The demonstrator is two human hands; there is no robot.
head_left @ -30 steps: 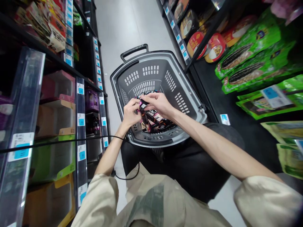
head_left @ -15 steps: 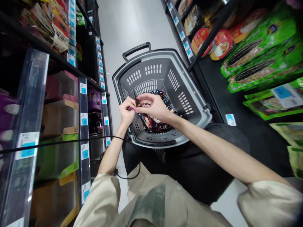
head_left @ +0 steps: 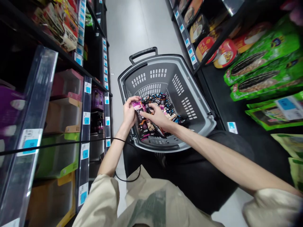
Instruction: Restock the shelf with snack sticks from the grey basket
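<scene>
Bottom of frame: beige shirt [head_left: 187,205], dark trousers [head_left: 187,171] above it. A black cable [head_left: 97,140] runs in from the left edge and loops near the left forearm. Frame centre: grey basket [head_left: 151,147] with slotted walls, dark handle [head_left: 143,54] at its far end. Left side: shelf of open display boxes [head_left: 59,151] in pink, tan, green and yellow; blue-and-white price tags [head_left: 86,118] on the uprights. Right side: green bags [head_left: 258,74] on a black shelf; round red-topped tubs [head_left: 224,53] upper right. Pale, glossy floor [head_left: 127,26] stretches up to the top edge.

Purple-and-black packet [head_left: 140,119] at the basket's left, over the contents: purple at the top, black lower down, shiny, upper end toward the top of the frame. Left hand [head_left: 129,113] pinches its upper left edge. Right hand [head_left: 159,118] half curled, thumb against the packet's face; cannot tell whether its fingers grip the dark wrapper beside them. Small packets [head_left: 162,100] lie heaped beyond, mostly black, with bits of blue, orange and pink.

Right hand covers part of the heap; packet lettering unreadable. Left display boxes and right sleeve [head_left: 272,205] cut by the frame.
</scene>
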